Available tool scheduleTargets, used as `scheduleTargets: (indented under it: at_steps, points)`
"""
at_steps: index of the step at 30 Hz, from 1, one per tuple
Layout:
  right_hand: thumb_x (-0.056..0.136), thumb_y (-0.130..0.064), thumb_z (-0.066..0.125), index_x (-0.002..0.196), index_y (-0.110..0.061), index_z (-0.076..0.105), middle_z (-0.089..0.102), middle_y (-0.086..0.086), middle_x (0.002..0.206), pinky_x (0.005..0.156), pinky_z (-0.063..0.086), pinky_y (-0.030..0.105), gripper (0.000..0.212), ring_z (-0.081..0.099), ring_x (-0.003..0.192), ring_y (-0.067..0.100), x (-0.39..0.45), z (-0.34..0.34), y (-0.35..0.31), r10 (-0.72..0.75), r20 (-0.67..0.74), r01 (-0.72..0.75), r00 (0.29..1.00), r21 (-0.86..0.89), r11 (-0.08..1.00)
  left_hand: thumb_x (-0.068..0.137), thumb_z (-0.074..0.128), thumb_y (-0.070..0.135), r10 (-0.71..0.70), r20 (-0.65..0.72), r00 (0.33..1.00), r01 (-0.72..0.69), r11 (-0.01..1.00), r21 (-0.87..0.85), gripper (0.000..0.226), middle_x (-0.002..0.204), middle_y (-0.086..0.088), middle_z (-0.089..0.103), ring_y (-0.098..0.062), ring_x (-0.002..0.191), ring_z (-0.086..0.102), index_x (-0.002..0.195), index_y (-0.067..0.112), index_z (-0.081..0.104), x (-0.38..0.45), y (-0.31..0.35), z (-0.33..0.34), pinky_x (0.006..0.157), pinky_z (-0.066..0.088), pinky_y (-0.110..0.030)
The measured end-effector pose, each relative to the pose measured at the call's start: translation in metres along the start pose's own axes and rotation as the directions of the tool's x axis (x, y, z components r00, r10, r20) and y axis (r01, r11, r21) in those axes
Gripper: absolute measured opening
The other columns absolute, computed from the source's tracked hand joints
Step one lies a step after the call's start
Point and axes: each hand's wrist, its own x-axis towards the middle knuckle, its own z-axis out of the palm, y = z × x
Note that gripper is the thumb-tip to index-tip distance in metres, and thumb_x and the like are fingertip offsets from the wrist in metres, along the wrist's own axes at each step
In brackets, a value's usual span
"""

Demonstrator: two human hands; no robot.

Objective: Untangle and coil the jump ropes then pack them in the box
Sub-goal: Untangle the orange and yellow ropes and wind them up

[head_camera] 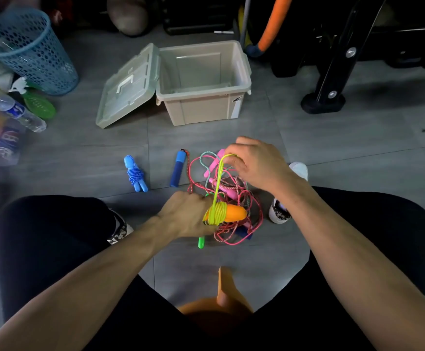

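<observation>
The yellow-green rope (219,183) is being wound around the orange handles (231,213), which are being gripped in the left hand (186,216), fingers curled round the handle ends. The free run of cord is being pinched up high by the right hand (254,163), thumb and fingertips closed on the loop, so the line is being kept taut between the two hands.

Judging by how it hangs, the cord is probably thin, light and springy plastic, so the wraps could be lost easily if tension is dropped. The handles look like the sensible thing to be held, being stiff and fat enough not to slip.

Right underneath, the tangle of pink and red ropes (229,198) is being left on the floor (333,153), touching the working hands, and snagging on it seems like the main risk. A blue rope (136,176) is lying already coiled off to the left, with a loose blue handle (178,168) between it and the pile.

The box (204,105) is sitting open beyond the pile with its lid (128,87) flopped leftward. Nothing is being seen inside it, and the floor between pile and box is bare, so a straight reach forward looks fine. Knees and shoes are hemming in both sides.
</observation>
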Motion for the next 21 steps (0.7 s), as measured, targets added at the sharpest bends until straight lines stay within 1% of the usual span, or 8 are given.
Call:
scheduleTargets:
  at_steps: [3,6,8,11,13,16,18,21]
  points:
    - [0.091,-0.052,0.058,0.093,-0.017,0.070,0.054,-0.003,0.082,0.063,0.038,0.032,0.037,0.054,0.079,0.020,0.003,0.004,0.035,0.151,0.132,-0.153,0.980,0.009,0.988,0.072,0.062,0.068,0.095,-0.169,0.981,-0.109,0.991,-0.075,0.053,0.068,-0.001,0.065,-0.027,0.064,0.064,0.092,0.020,0.056,-0.010,-0.007,-0.010,0.054,0.047,-0.030]
    - [0.087,-0.058,0.057,0.087,-0.013,0.070,0.061,0.006,0.072,0.060,0.041,0.033,0.047,0.055,0.069,0.023,-0.005,0.014,0.058,0.217,0.284,-0.258,0.934,0.116,0.959,0.067,0.069,0.065,-0.036,-0.197,0.980,-0.032,0.942,-0.335,0.054,0.070,0.002,0.066,-0.022,0.066,0.065,0.093,0.019,0.063,-0.018,-0.014,-0.025,0.058,0.052,-0.034]
    - [0.089,-0.054,0.058,0.081,-0.016,0.069,0.058,-0.003,0.061,0.054,0.035,0.028,0.041,0.051,0.059,0.014,-0.012,0.023,0.063,0.219,0.312,-0.295,0.925,0.222,0.930,0.062,0.074,0.060,-0.181,-0.122,0.976,0.069,0.788,-0.612,0.049,0.071,0.006,0.067,-0.014,0.065,0.065,0.090,0.020,0.067,-0.020,-0.013,-0.031,0.060,0.053,-0.031]
    - [0.096,-0.046,0.055,0.066,-0.024,0.057,0.051,-0.007,0.056,0.053,0.031,0.027,0.037,0.045,0.054,0.007,-0.018,0.035,0.060,0.250,0.371,-0.362,0.895,0.274,0.891,0.060,0.081,0.050,-0.381,-0.018,0.925,0.140,0.383,-0.913,0.041,0.065,-0.002,0.065,-0.011,0.055,0.057,0.081,0.016,0.071,-0.016,-0.011,-0.036,0.053,0.046,-0.024]
    - [0.100,-0.037,0.052,0.066,-0.023,0.049,0.049,-0.005,0.062,0.057,0.032,0.031,0.037,0.044,0.060,0.013,-0.022,0.044,0.053,0.224,0.401,-0.353,0.888,0.283,0.892,0.065,0.079,0.044,-0.511,0.045,0.858,0.161,0.184,-0.970,0.027,0.054,0.002,0.058,-0.009,0.049,0.049,0.067,0.020,0.069,-0.013,-0.013,-0.035,0.048,0.040,-0.021]
    - [0.101,-0.027,0.048,0.076,-0.023,0.052,0.055,-0.002,0.073,0.064,0.040,0.031,0.026,0.053,0.073,0.020,-0.024,0.056,0.033,0.154,0.454,-0.314,0.878,0.303,0.900,0.068,0.075,0.049,-0.668,0.175,0.724,0.256,0.024,-0.966,0.032,0.053,0.001,0.053,-0.015,0.048,0.045,0.070,0.017,0.067,-0.007,-0.024,-0.030,0.052,0.037,-0.028]
    - [0.101,-0.027,0.044,0.086,-0.019,0.057,0.064,0.005,0.083,0.070,0.049,0.037,0.021,0.062,0.080,0.026,-0.026,0.065,0.020,0.144,0.524,-0.341,0.840,0.301,0.891,0.068,0.076,0.054,-0.721,0.257,0.644,0.330,-0.041,-0.943,0.049,0.058,-0.003,0.055,-0.015,0.046,0.045,0.086,0.010,0.063,-0.005,-0.030,-0.024,0.050,0.037,-0.029]
    - [0.097,-0.027,0.044,0.093,-0.016,0.063,0.070,0.009,0.086,0.074,0.053,0.042,0.023,0.067,0.081,0.026,-0.029,0.071,0.006,0.127,0.584,-0.383,0.802,0.339,0.859,0.071,0.077,0.051,-0.758,0.269,0.594,0.358,-0.050,-0.932,0.037,0.060,0.006,0.062,-0.004,0.042,0.051,0.084,0.020,0.062,-0.003,-0.035,-0.017,0.044,0.039,-0.018]
